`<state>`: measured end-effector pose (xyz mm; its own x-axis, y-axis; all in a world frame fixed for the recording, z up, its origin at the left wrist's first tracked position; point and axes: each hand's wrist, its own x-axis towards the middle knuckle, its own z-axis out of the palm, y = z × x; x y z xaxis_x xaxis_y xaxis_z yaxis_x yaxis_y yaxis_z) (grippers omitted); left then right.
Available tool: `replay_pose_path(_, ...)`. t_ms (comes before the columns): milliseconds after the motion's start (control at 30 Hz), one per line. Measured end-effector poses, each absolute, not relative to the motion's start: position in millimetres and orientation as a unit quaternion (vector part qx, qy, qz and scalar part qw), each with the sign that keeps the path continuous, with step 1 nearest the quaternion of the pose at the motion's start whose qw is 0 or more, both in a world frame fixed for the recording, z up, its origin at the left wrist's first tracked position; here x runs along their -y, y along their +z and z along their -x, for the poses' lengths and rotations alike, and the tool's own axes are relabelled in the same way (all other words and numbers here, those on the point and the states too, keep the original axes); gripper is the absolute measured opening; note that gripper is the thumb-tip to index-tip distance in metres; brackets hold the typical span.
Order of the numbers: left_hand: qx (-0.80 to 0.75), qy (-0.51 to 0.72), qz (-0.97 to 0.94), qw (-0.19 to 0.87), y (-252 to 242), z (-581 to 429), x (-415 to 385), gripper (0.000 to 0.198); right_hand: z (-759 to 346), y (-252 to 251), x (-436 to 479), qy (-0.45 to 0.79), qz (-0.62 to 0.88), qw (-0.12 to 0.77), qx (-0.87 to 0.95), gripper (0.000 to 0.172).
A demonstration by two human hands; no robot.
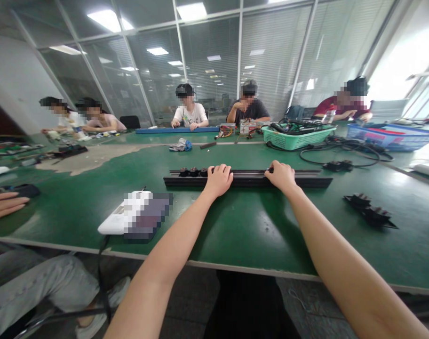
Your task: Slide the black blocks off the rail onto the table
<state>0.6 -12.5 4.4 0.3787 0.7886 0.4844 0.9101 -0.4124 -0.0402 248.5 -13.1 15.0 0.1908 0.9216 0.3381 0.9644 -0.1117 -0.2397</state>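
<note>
A long black rail [299, 181] lies across the green table [235, 226] in front of me, with several small dark parts [193, 172] seated along its left part. My left hand [218, 180] rests on the rail near its middle, fingers curled over its top. My right hand [281, 175] grips the rail a little to the right, fingers closed over it. Both forearms reach forward over the table's near edge.
A white device [130, 217] lies left of my arm. Black star-shaped parts [371, 211] lie at the right. A green basket [295, 136] with cables, a blue crate [391, 136] and black cables [341, 153] stand behind. A neighbour's hand [4, 205] rests at left. Several people sit opposite.
</note>
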Motion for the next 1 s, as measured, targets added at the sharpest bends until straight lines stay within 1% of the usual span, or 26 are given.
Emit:
replay_pose_path(300, 0.517, -0.21, 0.816, 0.152, 3, 1, 6, 0.037, -249, 22, 19, -0.041, 0.758, 0.189, 0.622, 0.036)
replay_pose_path(800, 0.516, -0.209, 0.817, 0.15, 5, 1, 6, 0.039, -250, 24, 24, -0.037, 0.761, 0.176, 0.623, 0.038)
replay_pose_path(1000, 0.517, -0.209, 0.817, 0.148, 5, 1, 6, 0.039, -244, 22, 27, -0.046, 0.776, 0.18, 0.603, 0.042)
